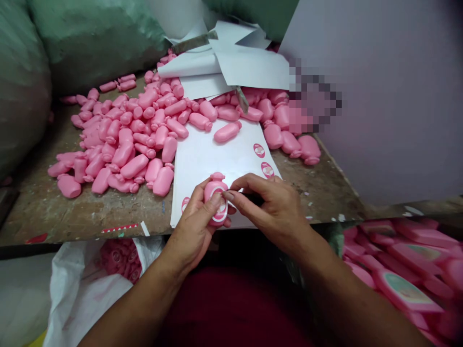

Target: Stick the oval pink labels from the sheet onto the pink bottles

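Observation:
A small pink plastic bottle [211, 187] stands nearly upright in my left hand [193, 224], over the table's front edge. Its neck points away from me. On its front face sits an oval sticker [221, 211] with a white rim, and my left thumb presses on it. My right hand [277, 205] is closed, thumb and forefinger pinched together at the sticker's upper right edge. Beneath both hands lies a white sticker sheet [210, 156], with a few pink oval stickers [267, 169] left along its right side and one at the lower left.
Many pink bottles [133, 166] are heaped on the wooden table [141, 212], with loose white sheets [249, 65] behind them. A white sack [72, 289] of labelled bottles stands below left. Larger pink bottles [401, 289] fill the lower right. Big green sacks [97, 38] border the back left.

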`<state>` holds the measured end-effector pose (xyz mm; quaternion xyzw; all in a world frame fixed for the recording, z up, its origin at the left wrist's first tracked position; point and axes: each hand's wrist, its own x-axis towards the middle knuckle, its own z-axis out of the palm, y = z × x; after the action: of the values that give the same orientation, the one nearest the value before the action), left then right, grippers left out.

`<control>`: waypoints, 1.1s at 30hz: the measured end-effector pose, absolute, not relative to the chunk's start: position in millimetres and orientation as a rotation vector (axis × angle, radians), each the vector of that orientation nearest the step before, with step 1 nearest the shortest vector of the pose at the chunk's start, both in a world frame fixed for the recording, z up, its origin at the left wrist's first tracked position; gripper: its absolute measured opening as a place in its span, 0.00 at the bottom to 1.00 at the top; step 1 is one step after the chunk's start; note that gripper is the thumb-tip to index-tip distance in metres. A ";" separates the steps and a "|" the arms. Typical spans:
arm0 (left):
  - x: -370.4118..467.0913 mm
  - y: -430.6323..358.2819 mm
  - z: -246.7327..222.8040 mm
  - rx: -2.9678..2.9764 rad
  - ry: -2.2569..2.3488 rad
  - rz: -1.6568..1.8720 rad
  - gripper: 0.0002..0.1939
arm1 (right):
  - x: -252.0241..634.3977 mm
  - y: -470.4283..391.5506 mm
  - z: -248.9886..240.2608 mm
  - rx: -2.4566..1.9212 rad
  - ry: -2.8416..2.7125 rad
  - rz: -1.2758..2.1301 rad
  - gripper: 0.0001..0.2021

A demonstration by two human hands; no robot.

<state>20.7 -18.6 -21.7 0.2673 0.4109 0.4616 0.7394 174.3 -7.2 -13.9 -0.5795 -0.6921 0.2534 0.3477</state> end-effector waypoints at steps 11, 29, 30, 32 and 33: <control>12.5 -24.3 -18.2 0.548 0.802 0.881 0.35 | 168.6 -8.4 -24.7 -1.388 -1.490 1.006 0.15; -121.0 -5.8 -3.6 1.073 1.688 1.018 0.36 | 186.6 4.7 -58.1 -1.536 -1.657 0.904 0.17; -117.8 3.3 -0.8 1.196 1.691 0.985 0.34 | 186.0 3.4 -56.0 -1.545 -1.687 0.870 0.16; -105.5 24.9 4.3 1.424 1.681 0.956 0.29 | 183.3 0.8 -51.6 -1.548 -1.753 0.827 0.13; -97.5 36.2 6.4 1.501 1.668 0.958 0.28 | 181.5 0.3 -50.2 -1.546 -1.785 0.811 0.10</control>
<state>-97.5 36.2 6.4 0.5776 0.6421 0.3688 0.3436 181.5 0.3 -50.2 -0.5872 -0.6781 0.3081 0.3169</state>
